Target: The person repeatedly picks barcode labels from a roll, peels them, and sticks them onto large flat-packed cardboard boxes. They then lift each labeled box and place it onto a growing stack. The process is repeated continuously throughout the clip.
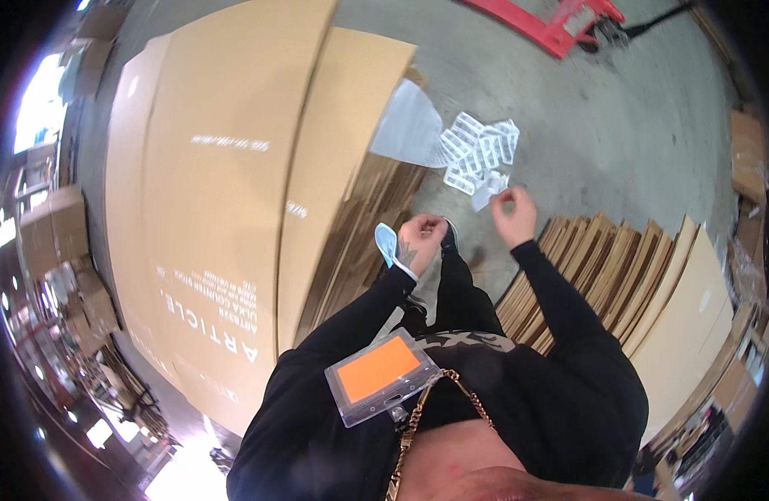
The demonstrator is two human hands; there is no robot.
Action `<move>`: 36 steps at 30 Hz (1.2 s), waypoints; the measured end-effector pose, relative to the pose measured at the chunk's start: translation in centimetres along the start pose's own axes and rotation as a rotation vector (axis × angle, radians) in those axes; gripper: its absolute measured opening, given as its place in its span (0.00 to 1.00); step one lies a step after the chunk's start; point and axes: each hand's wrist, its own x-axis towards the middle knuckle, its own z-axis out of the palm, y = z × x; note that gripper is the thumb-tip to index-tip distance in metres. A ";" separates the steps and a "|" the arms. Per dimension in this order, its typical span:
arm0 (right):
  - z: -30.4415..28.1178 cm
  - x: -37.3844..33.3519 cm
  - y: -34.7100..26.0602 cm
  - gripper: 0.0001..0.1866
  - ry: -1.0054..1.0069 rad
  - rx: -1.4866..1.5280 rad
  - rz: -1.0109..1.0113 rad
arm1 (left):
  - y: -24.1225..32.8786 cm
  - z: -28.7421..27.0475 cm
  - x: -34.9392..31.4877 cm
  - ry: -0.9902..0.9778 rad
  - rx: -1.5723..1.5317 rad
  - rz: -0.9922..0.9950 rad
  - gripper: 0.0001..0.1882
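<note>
In front of my body, my left hand (423, 239) is closed, its fingertips pressed together; whatever they may hold is too small to make out. Against its wrist sits a light blue piece (386, 242) that looks like a folded face mask. Across from it, my right hand (515, 219) is curled into a pinch, its contents hidden. A crumpled white paper piece (489, 190) shows just beyond the right fingertips; I cannot tell whether they touch it. Past my hands, several printed white label sheets (483, 149) lie overlapping on the concrete floor, beside a larger pale sheet (408, 125).
Large flat cardboard cartons (225, 184) stand upright at left. More flattened cardboard (593, 259) is stacked on the right. A red pallet jack (560, 25) stands on the floor at the top. An orange badge in a clear holder (379, 371) hangs from my chest.
</note>
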 end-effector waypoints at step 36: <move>20.4 -18.8 -51.2 0.10 -1.547 0.357 -0.824 | -7.1 -31.7 -38.0 0.668 -0.069 0.053 0.16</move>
